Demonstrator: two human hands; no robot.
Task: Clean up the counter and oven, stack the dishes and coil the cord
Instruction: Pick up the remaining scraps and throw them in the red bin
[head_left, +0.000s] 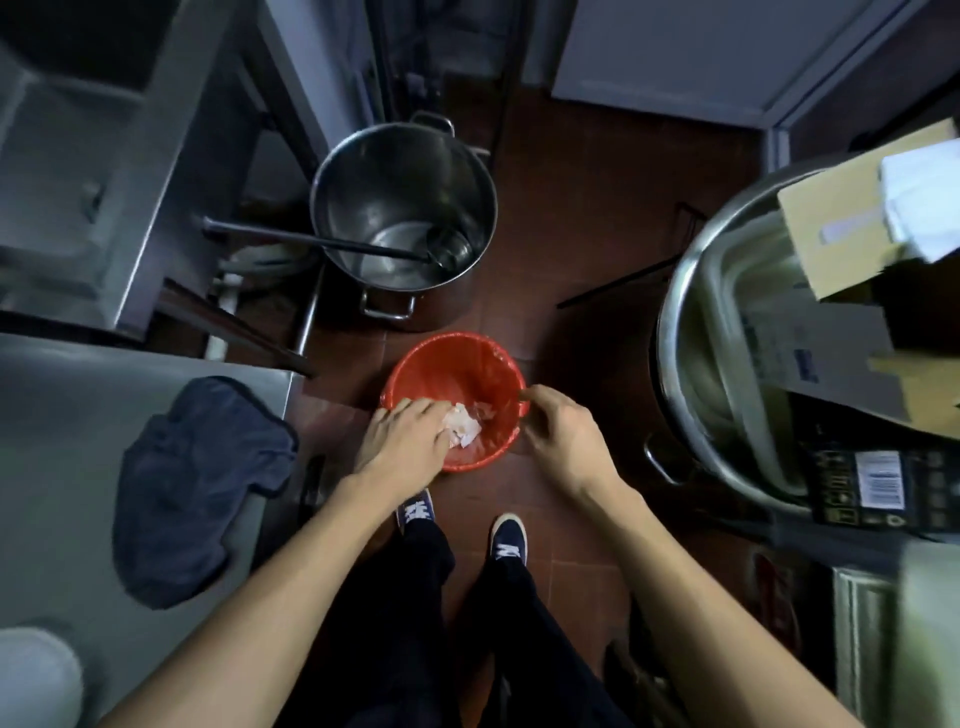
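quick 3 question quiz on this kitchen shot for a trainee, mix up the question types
1. True or false: the red bin on the floor holds crumpled white paper.
2. Multiple choice: what lies inside the steel stockpot behind the bin? A) a ladle B) a plate C) a coiled cord
3. Fill in: the dark blue cloth lies on the steel ____ at the person's left.

Key
1. True; the left hand is over the paper, and the right hand is at the bin's rim.
2. A; the ladle has its bowl in the pot and its handle sticking out over the rim.
3. counter.
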